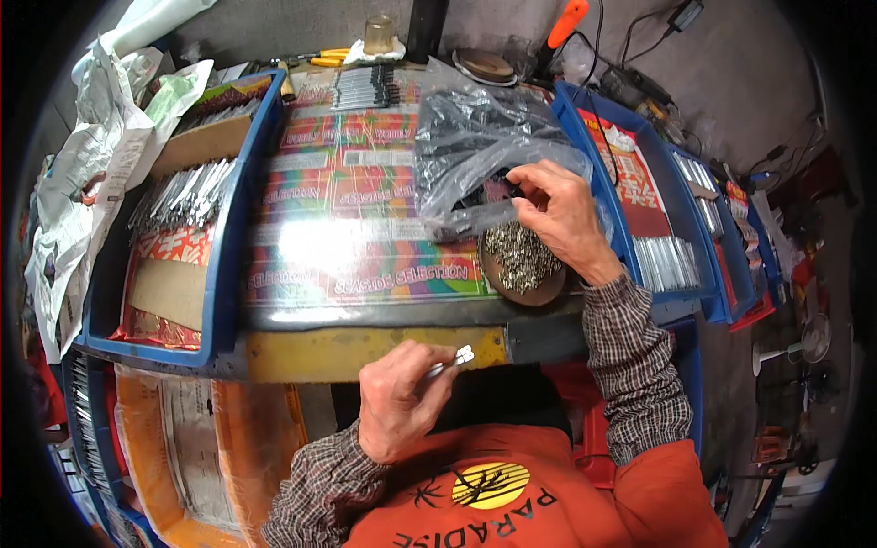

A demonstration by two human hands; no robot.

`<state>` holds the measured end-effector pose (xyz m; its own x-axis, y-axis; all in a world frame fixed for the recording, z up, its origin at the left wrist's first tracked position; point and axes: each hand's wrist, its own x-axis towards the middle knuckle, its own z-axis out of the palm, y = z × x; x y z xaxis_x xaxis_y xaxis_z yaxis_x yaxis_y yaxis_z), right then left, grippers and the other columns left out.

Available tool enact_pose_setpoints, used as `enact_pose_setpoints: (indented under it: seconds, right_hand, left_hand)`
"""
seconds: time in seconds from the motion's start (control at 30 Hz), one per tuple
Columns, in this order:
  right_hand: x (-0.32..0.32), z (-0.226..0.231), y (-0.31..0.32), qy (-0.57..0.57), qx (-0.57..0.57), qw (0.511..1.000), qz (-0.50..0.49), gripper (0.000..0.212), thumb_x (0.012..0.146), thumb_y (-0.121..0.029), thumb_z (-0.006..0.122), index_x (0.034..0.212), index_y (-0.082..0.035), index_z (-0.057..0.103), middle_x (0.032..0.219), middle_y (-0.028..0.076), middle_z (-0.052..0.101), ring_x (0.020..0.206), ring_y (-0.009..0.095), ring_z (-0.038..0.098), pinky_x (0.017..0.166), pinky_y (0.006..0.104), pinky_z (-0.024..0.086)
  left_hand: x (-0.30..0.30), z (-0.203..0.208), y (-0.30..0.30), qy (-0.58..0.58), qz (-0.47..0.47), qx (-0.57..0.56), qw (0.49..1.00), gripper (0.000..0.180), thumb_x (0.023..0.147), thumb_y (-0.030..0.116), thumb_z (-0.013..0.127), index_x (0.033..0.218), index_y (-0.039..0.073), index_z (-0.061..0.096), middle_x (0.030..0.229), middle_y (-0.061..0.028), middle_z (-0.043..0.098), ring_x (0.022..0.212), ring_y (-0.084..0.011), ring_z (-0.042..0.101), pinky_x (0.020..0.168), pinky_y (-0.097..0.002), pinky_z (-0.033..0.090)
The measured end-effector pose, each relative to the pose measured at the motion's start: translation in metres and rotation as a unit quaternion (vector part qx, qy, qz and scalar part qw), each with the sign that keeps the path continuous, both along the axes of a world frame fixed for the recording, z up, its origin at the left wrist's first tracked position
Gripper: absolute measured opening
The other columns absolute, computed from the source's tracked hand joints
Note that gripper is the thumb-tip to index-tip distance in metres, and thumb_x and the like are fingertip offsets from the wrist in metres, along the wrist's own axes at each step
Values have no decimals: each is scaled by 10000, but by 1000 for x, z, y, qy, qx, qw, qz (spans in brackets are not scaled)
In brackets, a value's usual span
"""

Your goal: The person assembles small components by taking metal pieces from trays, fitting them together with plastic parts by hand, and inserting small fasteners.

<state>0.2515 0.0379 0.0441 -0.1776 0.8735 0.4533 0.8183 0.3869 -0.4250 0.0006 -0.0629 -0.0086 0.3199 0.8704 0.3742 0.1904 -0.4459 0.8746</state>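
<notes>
My left hand (402, 395) is closed near the table's front edge, in front of my body. Out of its fingertips sticks a slim silver metal strip (463, 355) with a rounded end. My right hand (564, 215) is reached forward at the mouth of a clear plastic bag (475, 137) filled with black pieces. Its thumb and forefinger are curled toward each other by a small dark spot; what they grip is too small to make out. Just below that hand, a round dish (523, 294) holds a heap of small shiny metal pins (519, 254), partly covered by the wrist.
A blue tray (228, 301) with rows of silver strips (187, 196) stands at the left, another blue tray (630, 173) at the right. Finished-looking metal pieces (365, 89) lie lined up at the back. An orange crate (146, 457) sits below the table, lower left.
</notes>
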Motion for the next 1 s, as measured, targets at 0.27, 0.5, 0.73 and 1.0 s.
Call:
enact_pose_setpoints:
  seconds: [0.27,0.5,0.73,1.0]
  right_hand:
    - [-31,1,-99,250,-169,952,62,183,779,-14,697,935,4,602,852,27,596,753,80,586,630,231,504]
    - [-38,-18,-139,358,-223,901,103,172,868,15,621,1036,43,599,965,64,616,817,98,634,657,222,555]
    - [-39,-32,-153,411,-225,877,108,187,915,-32,609,1079,53,584,967,63,619,783,87,636,655,219,564]
    - [-40,-41,-161,434,-239,863,104,177,942,-80,597,1075,36,591,819,34,633,724,73,629,633,211,552]
  left_hand:
    - [3,0,-9,1,3,15,1000,153,730,-69,713,853,-6,647,707,-74,605,580,-161,566,519,-270,434]
    - [8,6,-19,39,-22,25,999,196,727,-50,717,895,23,647,744,-89,620,607,-206,599,528,-303,460]
    - [12,7,-27,50,-34,34,998,203,724,-72,703,903,8,650,780,-87,638,631,-175,618,533,-269,470]
    - [18,5,-31,53,-39,53,996,199,727,-61,699,902,17,650,766,-82,625,608,-179,602,518,-278,460]
